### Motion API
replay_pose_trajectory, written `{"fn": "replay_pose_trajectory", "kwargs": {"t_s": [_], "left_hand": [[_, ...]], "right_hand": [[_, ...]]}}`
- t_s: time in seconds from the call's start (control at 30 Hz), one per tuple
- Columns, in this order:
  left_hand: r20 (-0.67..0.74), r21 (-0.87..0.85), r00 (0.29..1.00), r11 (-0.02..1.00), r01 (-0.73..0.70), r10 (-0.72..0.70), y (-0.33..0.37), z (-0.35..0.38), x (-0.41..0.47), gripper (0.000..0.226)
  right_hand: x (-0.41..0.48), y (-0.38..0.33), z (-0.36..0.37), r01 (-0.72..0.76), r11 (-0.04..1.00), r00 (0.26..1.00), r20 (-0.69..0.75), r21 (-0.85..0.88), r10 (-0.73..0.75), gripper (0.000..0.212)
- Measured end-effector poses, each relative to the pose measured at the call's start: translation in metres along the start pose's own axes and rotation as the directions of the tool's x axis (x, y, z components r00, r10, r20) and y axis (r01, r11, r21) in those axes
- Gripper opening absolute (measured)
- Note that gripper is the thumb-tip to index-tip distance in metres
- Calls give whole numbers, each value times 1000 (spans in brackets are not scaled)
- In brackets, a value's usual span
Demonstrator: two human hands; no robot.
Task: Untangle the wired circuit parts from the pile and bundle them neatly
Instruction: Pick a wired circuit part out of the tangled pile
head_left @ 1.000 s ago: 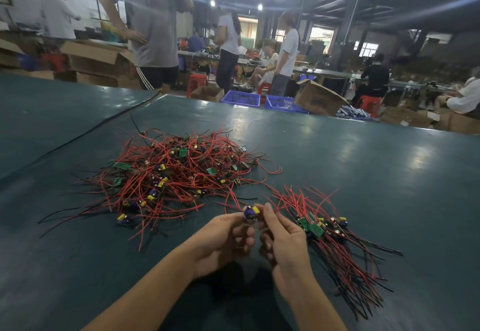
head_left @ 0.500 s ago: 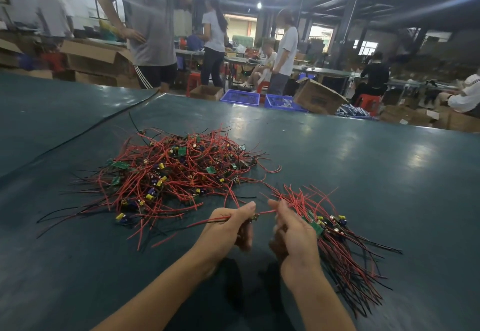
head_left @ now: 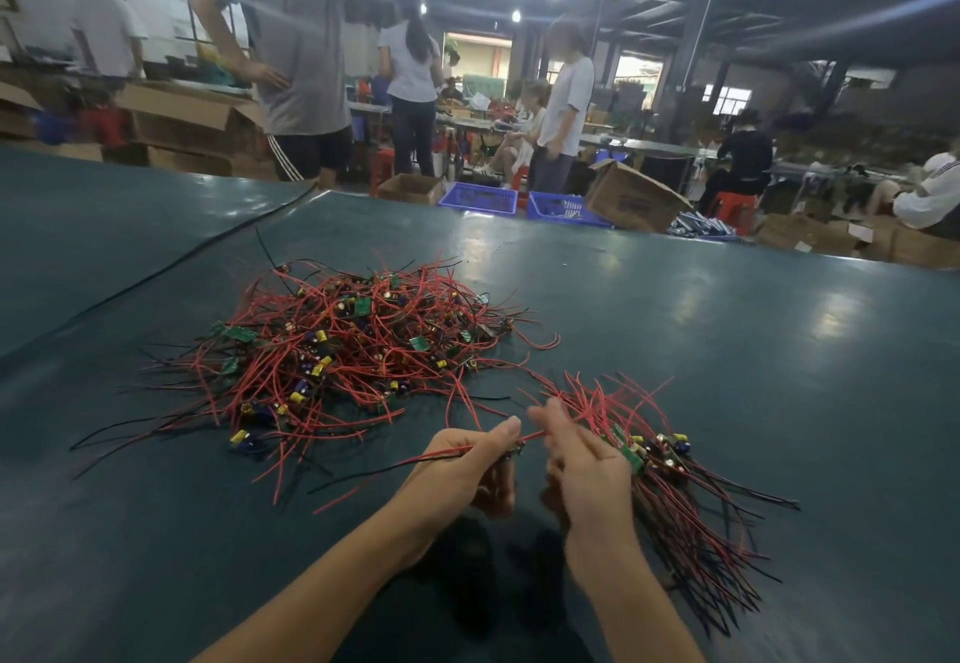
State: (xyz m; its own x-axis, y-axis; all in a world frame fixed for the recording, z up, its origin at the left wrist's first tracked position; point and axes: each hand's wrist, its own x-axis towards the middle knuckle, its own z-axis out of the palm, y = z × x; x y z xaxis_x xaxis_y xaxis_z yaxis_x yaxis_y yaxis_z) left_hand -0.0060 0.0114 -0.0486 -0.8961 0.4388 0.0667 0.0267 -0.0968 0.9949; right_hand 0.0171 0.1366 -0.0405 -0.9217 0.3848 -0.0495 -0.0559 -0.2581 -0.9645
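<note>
In the head view, the person's left hand [head_left: 470,459] is gripping a small wired circuit part with red and black leads [head_left: 515,450], and the leads are trailing left over the dark green tabletop [head_left: 727,350]. The right hand [head_left: 582,459], slightly blurred, is pinching that part's red lead just beside the left thumb. A tangled pile of red-wired circuit parts [head_left: 343,350] is lying beyond the hands. A straighter bundle of red and black wired boards [head_left: 675,496] is lying just right of the right hand.

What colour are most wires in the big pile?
Mostly red wires, with some black ones; the head view shows them.
</note>
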Motion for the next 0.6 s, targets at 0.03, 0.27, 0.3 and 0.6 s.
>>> {"fn": "replay_pose_trajectory", "kwargs": {"t_s": [0.03,0.27,0.3,0.6], "left_hand": [[-9,-11,1000,1000,0,0,0,-1,0,53],[56,75,998,997,-21,17,0,-5,1,56],[62,72,998,997,-23,18,2,-6,1,56],[-66,75,997,996,-40,45,2,-9,4,56]], "right_hand": [[-5,3,7,12,999,998,57,-44,-9,25],[3,0,1,-4,999,999,-37,-54,2,34],[8,-3,-5,-20,1000,997,-69,3,21,34],[19,-8,-24,30,994,962,-274,101,-1,30]]}}
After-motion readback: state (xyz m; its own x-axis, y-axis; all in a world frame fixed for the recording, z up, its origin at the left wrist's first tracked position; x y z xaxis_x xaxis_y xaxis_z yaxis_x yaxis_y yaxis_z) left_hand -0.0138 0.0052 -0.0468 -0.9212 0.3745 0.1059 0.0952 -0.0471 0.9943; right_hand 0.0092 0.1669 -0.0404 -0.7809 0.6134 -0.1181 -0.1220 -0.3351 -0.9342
